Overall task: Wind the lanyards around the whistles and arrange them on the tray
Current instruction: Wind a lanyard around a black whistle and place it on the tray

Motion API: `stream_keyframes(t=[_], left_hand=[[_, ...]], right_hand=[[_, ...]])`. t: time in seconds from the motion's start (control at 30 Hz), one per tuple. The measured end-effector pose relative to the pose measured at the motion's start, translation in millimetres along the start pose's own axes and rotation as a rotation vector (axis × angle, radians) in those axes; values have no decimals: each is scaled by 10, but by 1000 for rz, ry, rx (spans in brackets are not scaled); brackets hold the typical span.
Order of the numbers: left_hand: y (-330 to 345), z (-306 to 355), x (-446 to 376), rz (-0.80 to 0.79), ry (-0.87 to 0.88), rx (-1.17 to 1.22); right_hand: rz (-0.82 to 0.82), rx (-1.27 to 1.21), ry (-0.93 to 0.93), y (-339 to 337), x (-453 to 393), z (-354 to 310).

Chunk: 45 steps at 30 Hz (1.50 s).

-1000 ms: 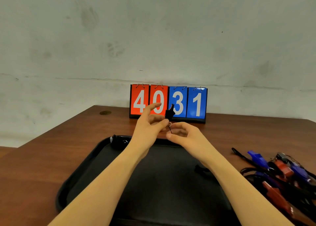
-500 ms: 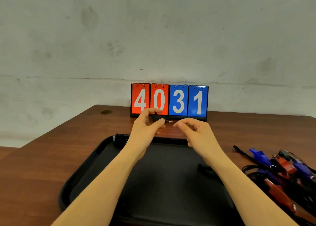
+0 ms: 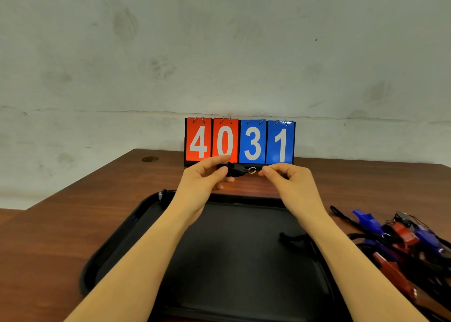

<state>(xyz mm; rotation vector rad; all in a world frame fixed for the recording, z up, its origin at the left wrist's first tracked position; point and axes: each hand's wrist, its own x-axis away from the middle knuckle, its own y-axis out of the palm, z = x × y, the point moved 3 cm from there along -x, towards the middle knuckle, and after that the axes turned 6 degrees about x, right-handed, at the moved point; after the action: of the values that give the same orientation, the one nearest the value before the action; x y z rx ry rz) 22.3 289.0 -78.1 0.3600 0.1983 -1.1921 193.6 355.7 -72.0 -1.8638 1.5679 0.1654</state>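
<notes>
Moved: both hands a bit apart since before, ring now visible.
Left hand [image 3: 202,180]: pinched black whistle [image 3: 234,170], above tray [image 3: 117,238] far edge.
Right hand [image 3: 290,182]: fingers curled, pinched by ring [image 3: 252,170].
Pile [image 3: 400,238]: on table, right of tray.

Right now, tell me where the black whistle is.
In the head view the black whistle is held up at centre, pinched in the left hand, just below the scoreboard and above the tray's far rim.
</notes>
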Motion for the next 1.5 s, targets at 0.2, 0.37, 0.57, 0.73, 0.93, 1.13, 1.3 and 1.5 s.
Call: stream_keyframes(t=[0.2, 0.37, 0.57, 0.73, 0.93, 1.13, 1.3, 1.5], left_hand=[[6, -27, 12, -36, -63, -28], [-39, -18, -2, 35, -64, -23], [-76, 5, -3, 60, -63, -41], [12, -4, 21, -28, -199, 348], [79, -32, 47, -52, -254, 437], [53, -47, 61, 14, -111, 209], [56, -45, 80, 36, -5, -156], [86, -24, 91, -42, 38, -217]], right_hand=[[34, -226, 154, -83, -41, 23], [23, -145, 128, -91, -38, 8], [134, -135, 65, -168, -48, 25], [170, -149, 130, -182, -59, 112], [70, 274, -77, -40, 0, 9], [-314, 525, -393, 205, 135, -159], [-242, 532, -575, 186, 160, -198], [-9, 507, -631, 127, 130, -174]])
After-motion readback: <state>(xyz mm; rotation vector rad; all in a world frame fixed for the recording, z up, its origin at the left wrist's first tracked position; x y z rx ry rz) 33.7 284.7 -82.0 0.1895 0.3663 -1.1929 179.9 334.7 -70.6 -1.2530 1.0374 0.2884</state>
